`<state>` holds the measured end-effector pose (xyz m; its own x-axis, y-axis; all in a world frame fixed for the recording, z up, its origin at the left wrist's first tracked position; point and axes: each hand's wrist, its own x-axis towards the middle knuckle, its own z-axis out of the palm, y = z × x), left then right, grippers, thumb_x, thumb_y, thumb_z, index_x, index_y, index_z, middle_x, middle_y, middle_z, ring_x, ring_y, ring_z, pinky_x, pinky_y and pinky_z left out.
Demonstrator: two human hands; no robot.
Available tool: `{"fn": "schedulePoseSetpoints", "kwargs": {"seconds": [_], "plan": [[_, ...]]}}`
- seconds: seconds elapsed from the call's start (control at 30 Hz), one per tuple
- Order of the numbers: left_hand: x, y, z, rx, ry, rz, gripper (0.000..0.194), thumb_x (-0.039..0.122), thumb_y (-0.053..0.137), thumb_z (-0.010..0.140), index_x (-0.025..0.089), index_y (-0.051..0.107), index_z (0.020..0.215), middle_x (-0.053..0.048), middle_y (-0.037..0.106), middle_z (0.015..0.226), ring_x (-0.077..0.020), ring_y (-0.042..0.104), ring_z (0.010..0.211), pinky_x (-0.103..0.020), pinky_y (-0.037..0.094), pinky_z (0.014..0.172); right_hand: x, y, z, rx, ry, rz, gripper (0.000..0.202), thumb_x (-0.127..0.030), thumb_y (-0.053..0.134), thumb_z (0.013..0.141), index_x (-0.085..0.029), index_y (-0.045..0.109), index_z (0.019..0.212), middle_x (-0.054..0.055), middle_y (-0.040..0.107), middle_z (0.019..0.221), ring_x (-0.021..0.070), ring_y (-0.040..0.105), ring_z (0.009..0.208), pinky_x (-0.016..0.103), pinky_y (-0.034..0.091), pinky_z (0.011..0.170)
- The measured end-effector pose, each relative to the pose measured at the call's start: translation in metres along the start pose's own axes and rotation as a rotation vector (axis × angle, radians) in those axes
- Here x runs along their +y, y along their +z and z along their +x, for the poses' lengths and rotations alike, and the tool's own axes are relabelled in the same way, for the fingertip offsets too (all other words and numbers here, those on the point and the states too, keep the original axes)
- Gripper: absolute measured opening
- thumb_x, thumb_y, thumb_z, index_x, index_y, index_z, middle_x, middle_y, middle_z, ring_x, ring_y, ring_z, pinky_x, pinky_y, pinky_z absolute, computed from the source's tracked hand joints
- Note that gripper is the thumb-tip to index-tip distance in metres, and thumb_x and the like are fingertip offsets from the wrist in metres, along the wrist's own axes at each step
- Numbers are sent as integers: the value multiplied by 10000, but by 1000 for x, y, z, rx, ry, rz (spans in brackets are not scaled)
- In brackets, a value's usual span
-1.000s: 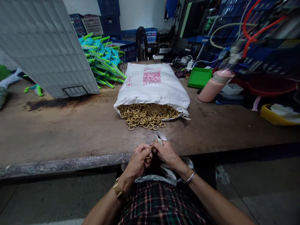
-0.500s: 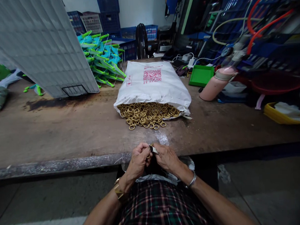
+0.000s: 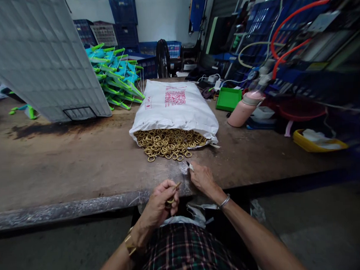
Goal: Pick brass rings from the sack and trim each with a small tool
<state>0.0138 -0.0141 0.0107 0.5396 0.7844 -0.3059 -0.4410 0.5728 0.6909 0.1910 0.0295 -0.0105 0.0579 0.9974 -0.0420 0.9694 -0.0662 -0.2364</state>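
- The left hand [image 3: 161, 198], lower middle of the frame, pinches a ring [image 3: 178, 185] edge-on between thumb and fingertips; another ring [image 3: 170, 201] sits in the curled fingers below.
- The right hand [image 3: 204, 178], just right of it and apart, grips a small pale tool [image 3: 190, 166] with a dark tip pointing up and left. I can't tell from here whether that tip is sharp.
- If it is, I'd worry about a slip: the left fingertips are near, and little of the ring stands clear of them.
- That lower ring could drop into the lap or to the floor should the fingers loosen, as both hands are at the table's [image 3: 51, 167] near edge.
- In the middle of the frame, the pile [image 3: 168, 141] spills from the sack's [image 3: 176, 111] open mouth; a knock to the sack might send more rings sliding forward.
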Motion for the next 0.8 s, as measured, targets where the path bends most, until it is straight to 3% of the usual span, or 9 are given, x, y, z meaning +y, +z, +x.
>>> {"fn": "schedulePoseSetpoints", "kwargs": {"seconds": [0.17, 0.27, 0.43, 0.6, 0.8], "plan": [[-6, -14, 9, 128, -86, -173, 233, 347, 617, 727, 142, 515, 771, -19, 565, 714, -73, 504, 524, -155, 320, 389, 15, -1, 30, 159, 138, 26, 222, -256, 387, 831, -164, 538, 965, 79, 641, 830, 172, 569, 721, 255, 268, 576], [-8, -18, 11, 140, -56, -151, 223, 327, 616, 728, 117, 543, 752, -50, 587, 735, -81, 512, 537, -166, 331, 395, 13, -1, 45, 142, 187, 21, 260, -314, 391, 833, -178, 529, 1007, 77, 636, 867, 180, 569, 731, 259, 266, 571], [-5, -19, 11, 118, -44, -195, 172, 269, 629, 715, 150, 506, 730, -33, 585, 724, -89, 529, 556, -154, 317, 396, 10, 0, 54, 106, 148, -17, 244, -292, 388, 830, -198, 534, 1002, 76, 618, 888, 181, 559, 746, 259, 269, 572], [-2, -21, 12, 72, -55, -248, 186, 232, 646, 694, 156, 531, 820, -18, 563, 701, -92, 536, 566, -141, 302, 386, 13, 4, 49, 180, 87, 59, 191, -243, 408, 805, -183, 535, 934, 66, 604, 835, 169, 534, 696, 254, 275, 564], [-1, -19, 17, 157, -45, -270, 218, 277, 669, 678, 134, 510, 719, -23, 558, 684, -87, 536, 567, -136, 314, 387, -5, 8, 11, 185, -112, 559, 175, -300, 351, 835, -181, 479, 826, 8, 547, 725, 127, 499, 648, 224, 346, 601]]}}
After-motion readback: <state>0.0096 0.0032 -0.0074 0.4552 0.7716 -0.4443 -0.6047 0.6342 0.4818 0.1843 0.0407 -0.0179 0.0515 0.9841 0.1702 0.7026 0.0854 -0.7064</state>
